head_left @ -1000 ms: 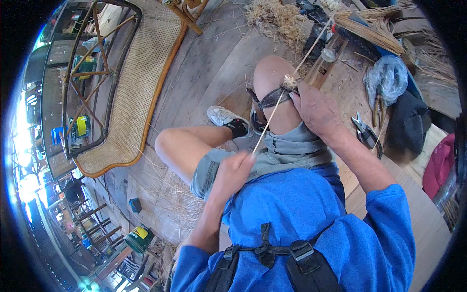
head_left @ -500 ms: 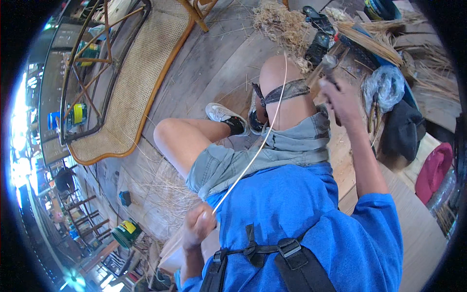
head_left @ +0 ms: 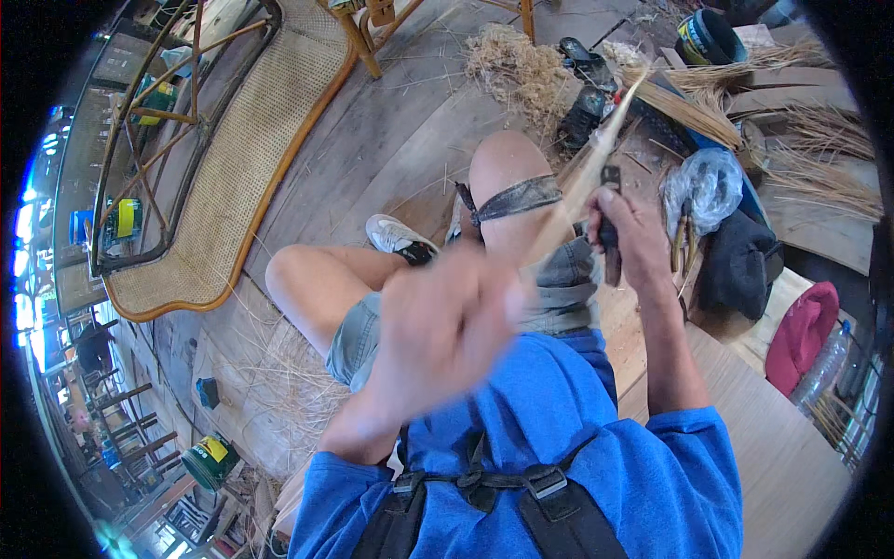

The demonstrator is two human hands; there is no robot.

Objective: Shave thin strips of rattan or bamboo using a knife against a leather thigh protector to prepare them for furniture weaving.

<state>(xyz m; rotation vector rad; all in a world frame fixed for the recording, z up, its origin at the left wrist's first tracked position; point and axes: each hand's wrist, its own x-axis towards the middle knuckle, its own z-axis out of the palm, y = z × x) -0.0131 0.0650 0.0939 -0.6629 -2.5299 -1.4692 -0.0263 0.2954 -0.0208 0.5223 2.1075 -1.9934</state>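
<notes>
My left hand, smeared by motion, is raised over my lap and closed around one end of a pale cane strip. The strip, also blurred, runs up and to the right, past my right hand to a narrow tip. My right hand grips the dark handle of a knife-like tool beside my raised knee; its blade is hard to make out. A dark cloth band is tied around that knee.
A woven cane chair frame lies at upper left. Ahead are a pile of shavings and black sandals. To the right lie cane bundles, a clear plastic bag, a black cap and a red cap.
My left hand has risen and moved right and forward from beside my waist, carrying the strip with it. My right hand has turned and sits slightly lower, still holding the tool.
</notes>
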